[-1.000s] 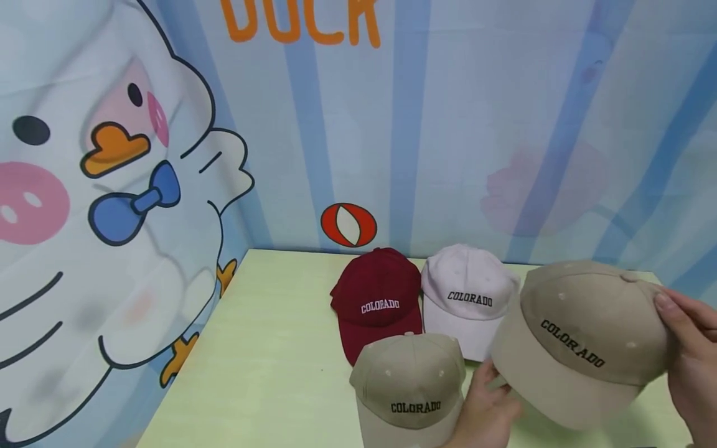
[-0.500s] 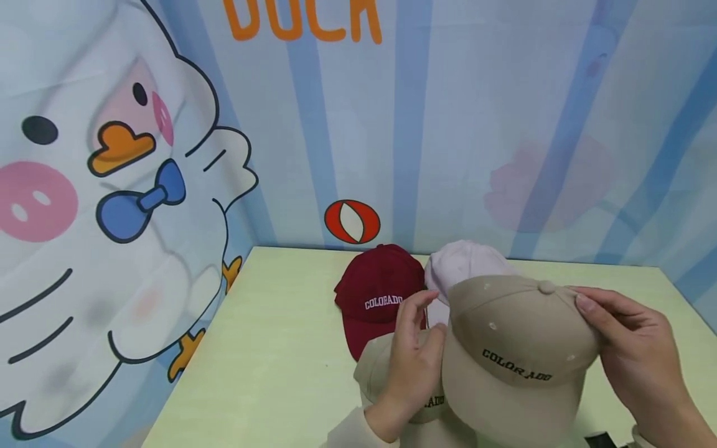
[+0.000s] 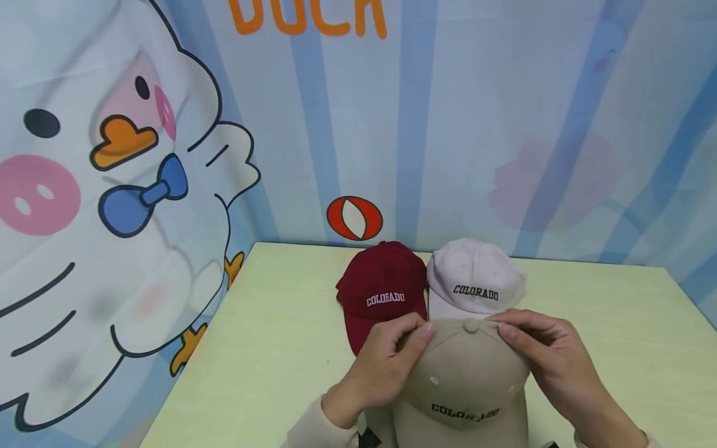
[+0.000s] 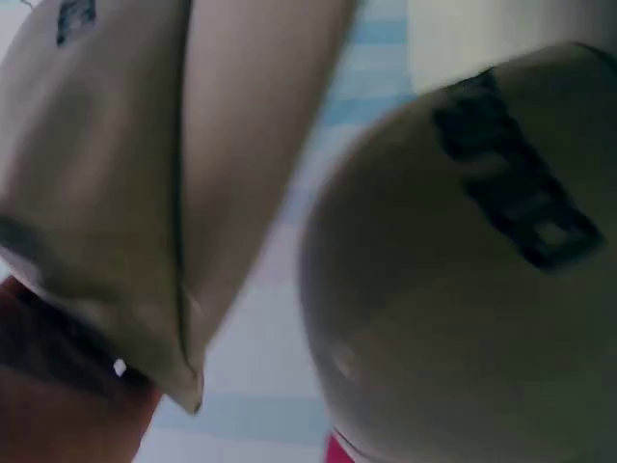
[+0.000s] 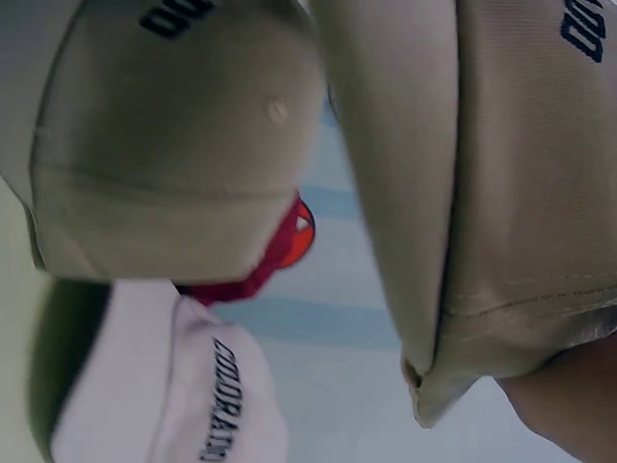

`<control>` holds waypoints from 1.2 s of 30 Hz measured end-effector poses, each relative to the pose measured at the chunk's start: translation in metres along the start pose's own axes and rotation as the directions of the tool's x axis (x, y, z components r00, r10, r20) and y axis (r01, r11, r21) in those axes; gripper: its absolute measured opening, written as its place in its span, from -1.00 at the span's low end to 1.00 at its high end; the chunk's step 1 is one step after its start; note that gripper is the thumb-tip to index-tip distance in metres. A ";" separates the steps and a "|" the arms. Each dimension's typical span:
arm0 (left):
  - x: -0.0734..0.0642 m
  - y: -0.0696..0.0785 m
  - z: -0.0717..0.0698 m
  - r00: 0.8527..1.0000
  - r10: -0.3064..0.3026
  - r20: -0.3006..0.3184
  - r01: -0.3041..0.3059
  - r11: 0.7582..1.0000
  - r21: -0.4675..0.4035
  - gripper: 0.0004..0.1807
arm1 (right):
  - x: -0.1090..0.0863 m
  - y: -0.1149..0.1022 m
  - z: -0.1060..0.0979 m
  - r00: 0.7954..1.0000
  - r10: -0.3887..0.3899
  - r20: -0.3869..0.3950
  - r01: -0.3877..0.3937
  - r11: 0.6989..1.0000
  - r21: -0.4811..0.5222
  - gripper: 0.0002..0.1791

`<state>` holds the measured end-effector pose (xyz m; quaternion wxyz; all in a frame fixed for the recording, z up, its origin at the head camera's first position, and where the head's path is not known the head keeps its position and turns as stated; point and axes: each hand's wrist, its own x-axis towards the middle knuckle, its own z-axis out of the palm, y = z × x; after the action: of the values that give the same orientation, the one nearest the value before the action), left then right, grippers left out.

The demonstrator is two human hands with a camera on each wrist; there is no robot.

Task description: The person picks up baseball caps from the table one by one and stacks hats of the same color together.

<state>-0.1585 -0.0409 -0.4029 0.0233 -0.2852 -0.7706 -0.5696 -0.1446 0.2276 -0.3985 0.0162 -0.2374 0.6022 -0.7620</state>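
A beige baseball cap (image 3: 467,373) with dark COLORADO lettering hangs between my two hands, its brim toward me. My left hand (image 3: 383,361) pinches it at the upper left of the crown. On the opposite side my right hand (image 3: 554,358) grips it between thumb and fingers, near the top button. A second beige cap (image 3: 381,417) sits behind and below the held one, mostly hidden in the head view. In the right wrist view that second cap (image 5: 183,125) shows at the left, apart from the held cap (image 5: 530,174).
A maroon cap (image 3: 381,280) and a white cap (image 3: 473,274) stand side by side toward the back of the pale yellow table (image 3: 269,336). Behind it hangs a blue striped backdrop (image 3: 459,124) with a cartoon duck (image 3: 168,267) on the left.
The held beige cap has moved left and tipped forward, now in front of the other beige cap. My left hand has come up from its brim and taken hold of the crown.
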 end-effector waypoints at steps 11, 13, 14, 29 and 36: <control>-0.018 -0.036 -0.012 0.996 -0.075 -0.041 0.073 0.996 -0.043 -0.62 | 0.010 0.022 0.028 0.958 0.215 -0.190 -0.267 0.911 -0.313 -0.72; -0.020 -0.043 -0.015 0.993 -0.112 -0.042 0.110 0.993 -0.053 -0.62 | 0.012 0.026 0.030 0.951 0.234 -0.203 -0.295 0.884 -0.363 -0.70; -0.021 -0.047 -0.016 0.990 -0.135 -0.038 0.133 0.989 -0.059 -0.62 | 0.012 0.029 0.030 0.948 0.243 -0.207 -0.307 0.874 -0.377 -0.69; -0.036 -0.076 -0.027 0.949 -0.301 -0.097 0.307 0.950 0.056 -0.66 | 0.018 0.058 0.024 0.970 0.210 -0.121 -0.238 0.740 -0.629 -0.56; -0.037 -0.086 -0.033 0.939 -0.337 -0.064 0.342 0.936 0.084 -0.74 | 0.020 0.070 0.023 0.959 0.245 -0.145 -0.281 0.727 -0.626 -0.58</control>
<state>-0.1768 -0.1020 -0.4792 -0.0433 -0.1325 -0.8332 -0.5351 -0.1723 0.1815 -0.4528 0.0263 -0.1209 0.8533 -0.5065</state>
